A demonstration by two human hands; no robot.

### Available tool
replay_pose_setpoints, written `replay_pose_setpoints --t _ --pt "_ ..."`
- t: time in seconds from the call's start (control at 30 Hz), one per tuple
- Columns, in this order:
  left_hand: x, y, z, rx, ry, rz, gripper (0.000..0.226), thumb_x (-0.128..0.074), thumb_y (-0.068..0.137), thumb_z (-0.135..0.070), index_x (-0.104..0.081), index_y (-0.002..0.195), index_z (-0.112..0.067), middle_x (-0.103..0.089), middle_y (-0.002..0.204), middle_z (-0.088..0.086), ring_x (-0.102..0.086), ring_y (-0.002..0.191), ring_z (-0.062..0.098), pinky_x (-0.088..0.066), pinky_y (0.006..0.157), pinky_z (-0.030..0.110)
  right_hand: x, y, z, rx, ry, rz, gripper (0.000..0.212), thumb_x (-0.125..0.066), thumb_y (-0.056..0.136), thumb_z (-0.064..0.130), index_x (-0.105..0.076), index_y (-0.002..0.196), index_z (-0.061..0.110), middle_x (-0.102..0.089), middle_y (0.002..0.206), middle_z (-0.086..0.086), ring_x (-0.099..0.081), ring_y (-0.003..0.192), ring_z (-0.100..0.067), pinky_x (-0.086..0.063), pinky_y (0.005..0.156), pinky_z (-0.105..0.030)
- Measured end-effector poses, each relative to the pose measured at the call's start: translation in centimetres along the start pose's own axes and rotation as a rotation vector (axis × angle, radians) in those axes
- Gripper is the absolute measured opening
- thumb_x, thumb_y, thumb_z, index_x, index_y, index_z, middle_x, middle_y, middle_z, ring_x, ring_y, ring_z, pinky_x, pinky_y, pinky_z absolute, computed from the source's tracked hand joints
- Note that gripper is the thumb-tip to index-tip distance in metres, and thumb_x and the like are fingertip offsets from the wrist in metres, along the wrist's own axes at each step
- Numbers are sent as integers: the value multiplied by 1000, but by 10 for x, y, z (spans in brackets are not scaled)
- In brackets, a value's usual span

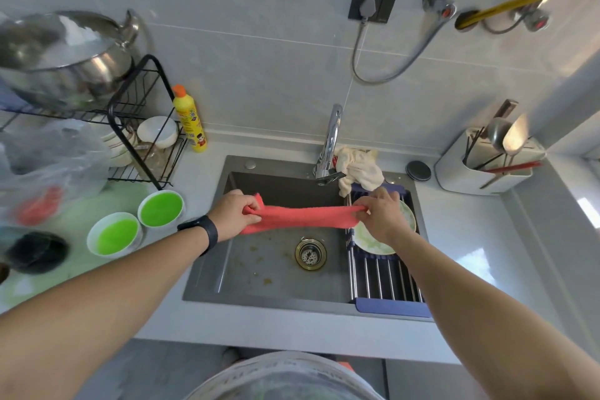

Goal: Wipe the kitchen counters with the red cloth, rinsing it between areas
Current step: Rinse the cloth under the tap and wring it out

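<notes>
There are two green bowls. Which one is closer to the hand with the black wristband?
The green bowl farther back, near the black rack, is closer to the left hand. The other green bowl sits nearer the camera and farther left.

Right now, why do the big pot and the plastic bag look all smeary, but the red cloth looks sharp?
Head view: the wide lens bends and smears the edges, so the pot and bag at far left blur, while the cloth, held by both hands mid-frame, stays crisp; window glare brightens the counter at right.
</notes>
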State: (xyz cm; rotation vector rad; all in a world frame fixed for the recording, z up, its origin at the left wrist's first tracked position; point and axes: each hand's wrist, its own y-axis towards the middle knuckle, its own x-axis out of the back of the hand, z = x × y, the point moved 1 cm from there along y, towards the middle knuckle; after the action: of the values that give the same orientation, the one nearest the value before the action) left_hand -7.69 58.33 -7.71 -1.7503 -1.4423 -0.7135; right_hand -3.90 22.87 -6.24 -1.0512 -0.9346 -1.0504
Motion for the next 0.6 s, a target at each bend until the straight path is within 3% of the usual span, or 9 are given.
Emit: replay_pose_setpoints --t 0.07,0.13,0.17,0.23,0.3,0.4,0.5,0.6 --pt "1 2 -5 -27 68 -36 9 -78 89 -23 -75 94 -16 -50 115 -2 -50 112 19 -40 99 31 4 2 4 -19 -1 -25 26 -53 102 29 -70 122 31 -43 142 -1 -33 124 -31 -30 105 -37" --pt "4 3 -14 -21 61 34 13 -74 86 -26 -69 76 -20 -56 127 -2 -48 122 18 -38 106 32 9 4 8 -57 157 23 23 -53 103 26 -69 118 24 -56 135 -3 -48 116 -28 -39 95 -34" --pt "5 2 -19 7 -5 98 17 -70 81 -30 -62 67 -24 -63 121 -4 -55 116 18 -42 100 32 12 3 10 -99 306 47 19 -54 103 24 -68 114 21 -66 123 -6 -57 100 -23 -44 81 -31" --pt "8 -2 -29 145 -280 179 19 -59 71 -38 -52 58 -25 -63 78 -8 -57 78 18 -43 71 32 15 4 15 -219 618 43 12 -59 100 21 -67 108 15 -73 102 -13 -61 78 -19 -48 65 -29" --pt "3 -9 -38 366 -692 191 15 -57 75 -34 -52 65 -25 -48 60 -3 -47 58 20 -37 58 29 15 7 19 -334 785 -8 12 -66 95 22 -66 105 16 -72 100 -12 -65 84 -23 -54 72 -36" --pt "-12 -17 -49 598 -1089 307 20 -48 92 -20 -48 72 -17 -47 55 4 -49 48 20 -46 58 30 10 12 33 -390 765 -39 18 -69 93 28 -65 107 18 -69 103 -6 -64 97 -28 -56 85 -42" --pt "-30 -22 -61 635 -1293 373 22 -39 95 -15 -50 77 -12 -51 55 9 -55 52 23 -53 70 44 11 9 58 -310 681 -90 18 -67 94 26 -65 110 19 -66 93 0 -66 93 -27 -58 85 -43" --pt "-45 -21 -72 627 -1442 419 31 -34 98 -16 -60 111 -4 -73 84 20 -72 77 34 -51 91 61 1 -8 84 -123 631 -122 13 -67 92 20 -65 104 24 -64 84 8 -69 77 -23 -61 75 -41"
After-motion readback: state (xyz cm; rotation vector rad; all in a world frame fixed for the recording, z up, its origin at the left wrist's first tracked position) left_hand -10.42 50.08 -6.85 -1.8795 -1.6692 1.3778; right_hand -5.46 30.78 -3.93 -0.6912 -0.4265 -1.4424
